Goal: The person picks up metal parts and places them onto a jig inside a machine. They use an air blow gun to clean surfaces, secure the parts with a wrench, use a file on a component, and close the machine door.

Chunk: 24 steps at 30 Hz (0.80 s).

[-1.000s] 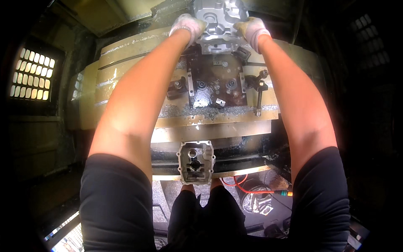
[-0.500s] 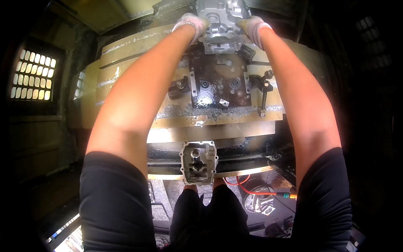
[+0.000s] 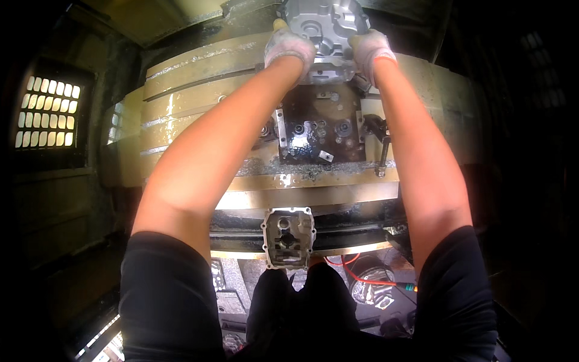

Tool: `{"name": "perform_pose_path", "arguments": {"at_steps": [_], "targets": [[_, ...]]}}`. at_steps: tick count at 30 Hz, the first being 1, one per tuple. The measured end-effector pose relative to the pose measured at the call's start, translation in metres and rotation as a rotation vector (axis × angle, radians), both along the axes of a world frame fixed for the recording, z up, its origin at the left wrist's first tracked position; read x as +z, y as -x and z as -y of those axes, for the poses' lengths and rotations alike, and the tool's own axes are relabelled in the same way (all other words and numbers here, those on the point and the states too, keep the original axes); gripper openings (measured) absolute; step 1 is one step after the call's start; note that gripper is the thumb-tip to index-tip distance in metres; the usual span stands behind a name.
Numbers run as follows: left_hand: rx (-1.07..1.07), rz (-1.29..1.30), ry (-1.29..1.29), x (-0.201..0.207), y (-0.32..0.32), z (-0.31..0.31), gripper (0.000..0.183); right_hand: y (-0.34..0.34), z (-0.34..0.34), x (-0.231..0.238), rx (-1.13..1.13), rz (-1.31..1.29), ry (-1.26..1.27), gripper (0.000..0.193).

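Note:
A grey cast metal housing (image 3: 329, 24) stands at the far end of the machine table, at the top of the view. My left hand (image 3: 291, 47), in a whitish work glove, is closed on its near left side, one yellowish finger or thumb pointing up. On the right edge, my gloved right hand (image 3: 370, 50) grips the same housing, with its fingertips partly hidden. Just nearer than the housing lies a dark, wet fixture plate (image 3: 322, 142), with round locators and a small metal block (image 3: 325, 157) on it. A second housing (image 3: 289, 238), hollow side up, rests near the table's front edge.
A clamp with a long bolt (image 3: 382, 154) rises right of the plate, beside my right forearm. The slotted table (image 3: 199, 99) carries wet metal chips. Below its front edge runs an orange hose (image 3: 368, 280). A barred window (image 3: 49, 111) is at the left.
My left hand has shifted right and nearer along the housing, with a finger or thumb now raised. The whole view has moved slightly, and both hands remain at the housing.

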<state>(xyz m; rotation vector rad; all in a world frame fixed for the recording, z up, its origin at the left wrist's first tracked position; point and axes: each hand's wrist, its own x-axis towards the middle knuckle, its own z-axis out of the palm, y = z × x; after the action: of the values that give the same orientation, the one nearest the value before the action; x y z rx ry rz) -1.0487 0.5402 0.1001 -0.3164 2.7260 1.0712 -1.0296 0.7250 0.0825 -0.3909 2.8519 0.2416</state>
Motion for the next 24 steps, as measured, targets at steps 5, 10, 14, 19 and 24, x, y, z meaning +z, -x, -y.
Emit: {"name": "perform_pose_path", "arguments": {"at_steps": [5, 10, 14, 19, 24], "targets": [[-0.034, -0.022, -0.058, 0.013, -0.014, -0.006, 0.052, -0.001, -0.015, -0.022, -0.084, -0.089, 0.098, 0.046], [-0.188, -0.027, 0.076, -0.041, 0.031, 0.006, 0.057, 0.000, -0.007, -0.017, -0.022, -0.074, -0.050, 0.054], [-0.259, -0.077, 0.232, -0.099, 0.067, 0.025, 0.055, -0.004, -0.001, -0.003, 0.105, -0.027, -0.266, 0.061], [-0.624, -0.100, 0.752, -0.077, 0.057, 0.030, 0.043, -0.005, -0.090, -0.060, 0.200, -0.029, 0.032, 0.073], [-0.792, -0.312, 1.002, -0.073, 0.051, 0.031, 0.034, -0.039, -0.077, -0.068, -0.478, 0.257, 0.628, 0.073]]}}
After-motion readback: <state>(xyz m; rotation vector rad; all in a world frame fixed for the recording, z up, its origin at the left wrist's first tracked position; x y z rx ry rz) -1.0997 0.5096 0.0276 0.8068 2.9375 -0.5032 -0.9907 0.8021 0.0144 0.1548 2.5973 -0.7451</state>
